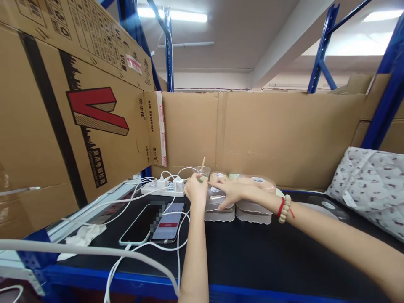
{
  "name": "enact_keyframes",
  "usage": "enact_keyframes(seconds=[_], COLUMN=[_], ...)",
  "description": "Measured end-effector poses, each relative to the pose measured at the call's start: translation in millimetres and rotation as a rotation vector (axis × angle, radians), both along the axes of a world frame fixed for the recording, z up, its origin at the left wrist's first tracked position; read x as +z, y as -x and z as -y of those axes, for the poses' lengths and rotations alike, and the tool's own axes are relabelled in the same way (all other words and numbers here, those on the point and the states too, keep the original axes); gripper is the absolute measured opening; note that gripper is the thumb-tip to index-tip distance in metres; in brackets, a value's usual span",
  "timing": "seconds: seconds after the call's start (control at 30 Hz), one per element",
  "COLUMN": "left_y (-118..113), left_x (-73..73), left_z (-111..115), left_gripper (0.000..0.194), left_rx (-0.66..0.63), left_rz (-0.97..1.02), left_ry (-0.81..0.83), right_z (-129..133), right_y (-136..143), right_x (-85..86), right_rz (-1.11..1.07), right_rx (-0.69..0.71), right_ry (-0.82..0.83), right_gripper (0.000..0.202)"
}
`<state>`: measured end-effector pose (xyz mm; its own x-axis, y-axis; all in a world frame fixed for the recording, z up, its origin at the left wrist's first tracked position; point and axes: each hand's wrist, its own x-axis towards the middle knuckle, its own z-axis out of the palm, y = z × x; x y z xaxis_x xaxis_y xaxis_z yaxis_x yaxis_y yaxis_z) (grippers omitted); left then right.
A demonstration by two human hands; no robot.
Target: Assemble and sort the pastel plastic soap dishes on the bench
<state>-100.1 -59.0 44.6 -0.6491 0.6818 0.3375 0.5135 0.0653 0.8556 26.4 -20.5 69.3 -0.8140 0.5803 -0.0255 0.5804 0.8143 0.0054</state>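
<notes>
Near the back of the black shelf, my left hand (196,188) is at a clear cup (205,169) with a straw. Its fingers are bent, and what they grip, if anything, is too small to make out. My right hand (229,190) reaches in from the right with its fingers spread over the left stack of clear plastic containers (219,212). A second stack of containers (253,211) stands to the right, partly behind my right forearm. A beaded bracelet is on my right wrist.
Two phones (139,227) (168,225) lie at the left among white cables. Behind them is a white power strip (162,189) with chargers. Crumpled tissue (83,237) lies at the left edge. A patterned bag (372,185) stands at the right. Cardboard walls (268,134) enclose the back and left.
</notes>
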Motion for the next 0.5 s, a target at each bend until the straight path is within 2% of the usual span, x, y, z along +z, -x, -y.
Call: enact_keyframes(seconds=[0.17,0.23,0.3,0.4,0.47,0.5], left_y=[-10.8,-17.9,-26.2,-37.1,-42.3,-44.8], left_x=[-5.6,-9.0,-13.3,-19.5,-21.1,-20.8], left_z=[-5.1,-7.1,-9.4,-14.1,-17.2,-18.2], left_gripper=[0.006,0.005,0.005,0.007,0.011,0.013], left_rx=[-0.064,-0.080,-0.082,-0.041,-0.004,0.001], left_rz=[-0.089,-0.125,-0.174,-0.271,-0.315,-0.327], left_ry=[0.057,0.078,0.085,0.015,-0.123,-0.221], right_z=[4.5,12.0,20.6,27.3,23.6,19.2], right_y=[6.2,3.6,-7.1,-44.2,-82.1,-103.4], right_x=[-6.8,-0.9,8.6,20.5,21.4,19.3], right_rz=[0.039,0.037,-0.006,-0.276,-0.590,-0.730], right_rx=[-0.132,-0.119,-0.081,-0.078,-0.168,-0.263], right_ry=[0.016,-0.049,-0.124,-0.256,-0.405,-0.480], right_gripper=[0.111,0.105,0.090,0.058,0.038,0.035])
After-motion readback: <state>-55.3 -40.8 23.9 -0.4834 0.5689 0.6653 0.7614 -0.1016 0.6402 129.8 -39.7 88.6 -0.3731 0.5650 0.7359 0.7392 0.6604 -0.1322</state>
